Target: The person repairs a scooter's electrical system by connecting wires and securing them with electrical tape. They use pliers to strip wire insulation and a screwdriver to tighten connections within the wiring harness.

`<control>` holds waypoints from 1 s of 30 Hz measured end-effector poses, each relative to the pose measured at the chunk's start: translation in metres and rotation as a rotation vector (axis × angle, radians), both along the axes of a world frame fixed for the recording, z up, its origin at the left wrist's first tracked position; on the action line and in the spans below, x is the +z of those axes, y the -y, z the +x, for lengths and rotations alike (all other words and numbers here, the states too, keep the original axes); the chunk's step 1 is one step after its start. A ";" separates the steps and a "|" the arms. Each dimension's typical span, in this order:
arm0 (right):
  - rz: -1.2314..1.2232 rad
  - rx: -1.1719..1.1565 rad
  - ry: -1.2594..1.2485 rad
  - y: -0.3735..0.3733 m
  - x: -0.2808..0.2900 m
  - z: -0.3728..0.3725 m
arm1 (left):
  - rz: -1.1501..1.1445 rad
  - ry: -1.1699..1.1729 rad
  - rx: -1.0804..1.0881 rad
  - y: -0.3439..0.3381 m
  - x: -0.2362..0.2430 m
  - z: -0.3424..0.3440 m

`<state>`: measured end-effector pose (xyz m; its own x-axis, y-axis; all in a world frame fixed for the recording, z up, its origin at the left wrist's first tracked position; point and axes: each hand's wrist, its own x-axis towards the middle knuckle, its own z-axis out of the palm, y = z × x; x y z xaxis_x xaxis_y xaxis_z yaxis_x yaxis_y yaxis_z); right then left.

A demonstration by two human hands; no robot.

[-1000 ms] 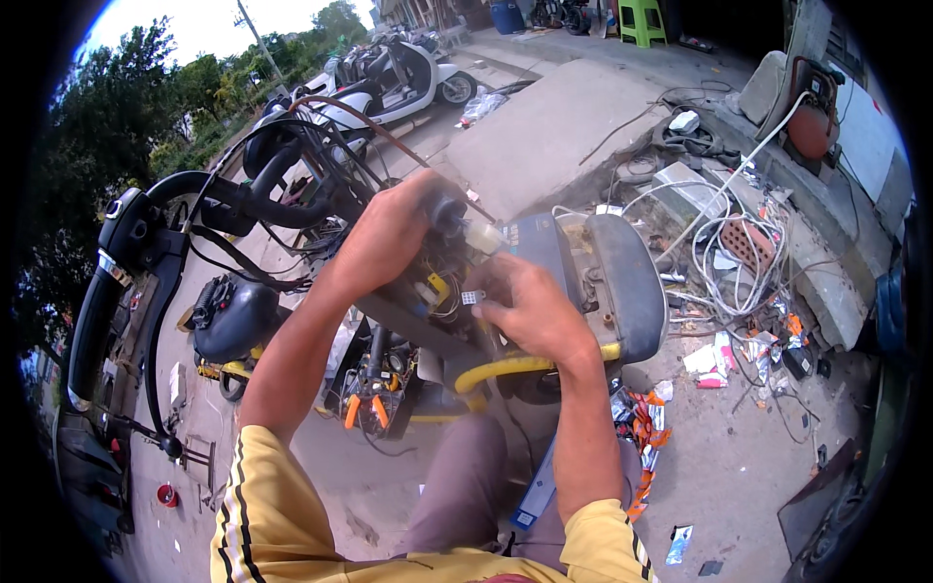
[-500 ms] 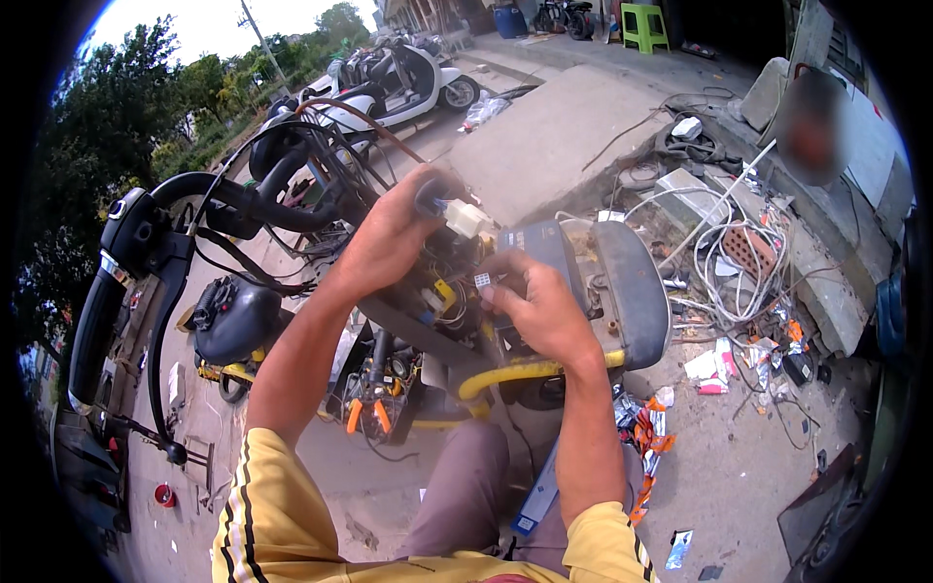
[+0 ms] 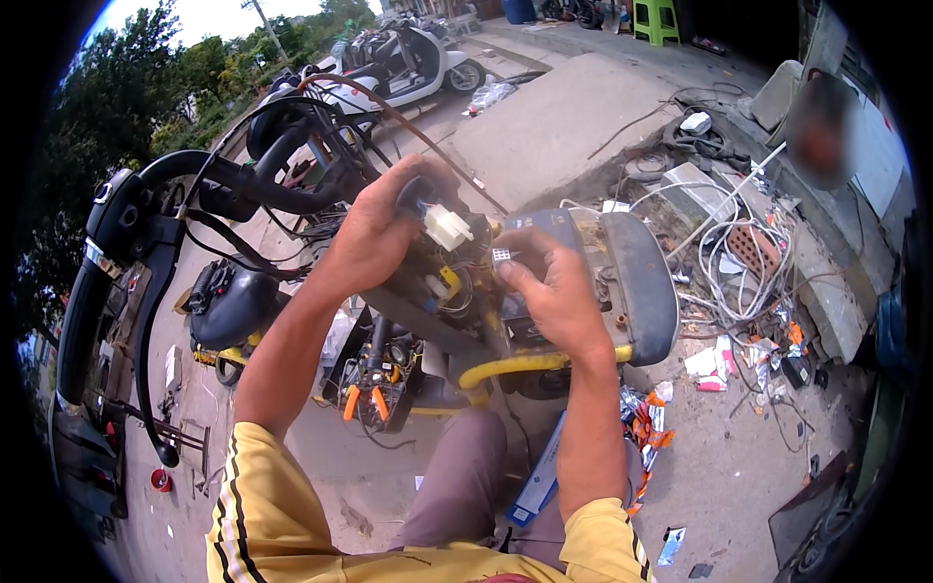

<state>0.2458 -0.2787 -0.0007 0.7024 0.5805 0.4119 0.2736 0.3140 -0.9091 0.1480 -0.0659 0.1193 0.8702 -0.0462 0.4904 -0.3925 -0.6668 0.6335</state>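
My left hand [image 3: 379,219] is closed round a dark rounded part [image 3: 413,197], with a short run of wires to a white plastic connector [image 3: 447,226]. My right hand [image 3: 549,296] pinches a small white multi-pin connector [image 3: 501,257] between thumb and fingers, to the right of the other connector and apart from it. Below both hands is the exposed wiring [image 3: 447,287] of a partly dismantled vehicle, with a yellow tube frame [image 3: 501,367], a dark box [image 3: 544,223] and a grey padded seat [image 3: 641,282].
Black handlebars [image 3: 209,165] reach across the left. Orange-handled pliers [image 3: 379,400] lie in an open tray. Tangled white cable [image 3: 739,301], rubble and wrappers litter the right. Behind are white scooters [image 3: 408,78], a green stool [image 3: 656,21] and a concrete slab [image 3: 593,107].
My left hand has shifted up and a little left with its connector, which shows more fully. My right hand has risen and moved right with the small connector, turning its pin face more into view.
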 end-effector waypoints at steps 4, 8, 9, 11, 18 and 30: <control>0.098 0.127 -0.182 -0.001 0.002 -0.003 | -0.032 -0.023 -0.096 -0.015 -0.003 0.001; 0.138 0.096 -0.219 -0.002 0.004 -0.003 | 0.008 -0.039 -0.059 -0.016 0.004 0.001; 0.146 0.082 -0.234 -0.002 0.005 -0.004 | -0.048 -0.030 0.005 -0.005 0.005 0.001; 0.037 0.054 -0.145 0.003 0.006 -0.004 | 0.042 0.013 0.038 0.007 0.004 0.008; -0.244 0.211 0.104 0.024 0.025 -0.010 | 0.658 0.221 0.320 0.023 0.010 0.023; -0.123 -0.079 0.165 0.013 0.002 0.002 | 0.523 0.039 0.215 0.012 0.006 0.022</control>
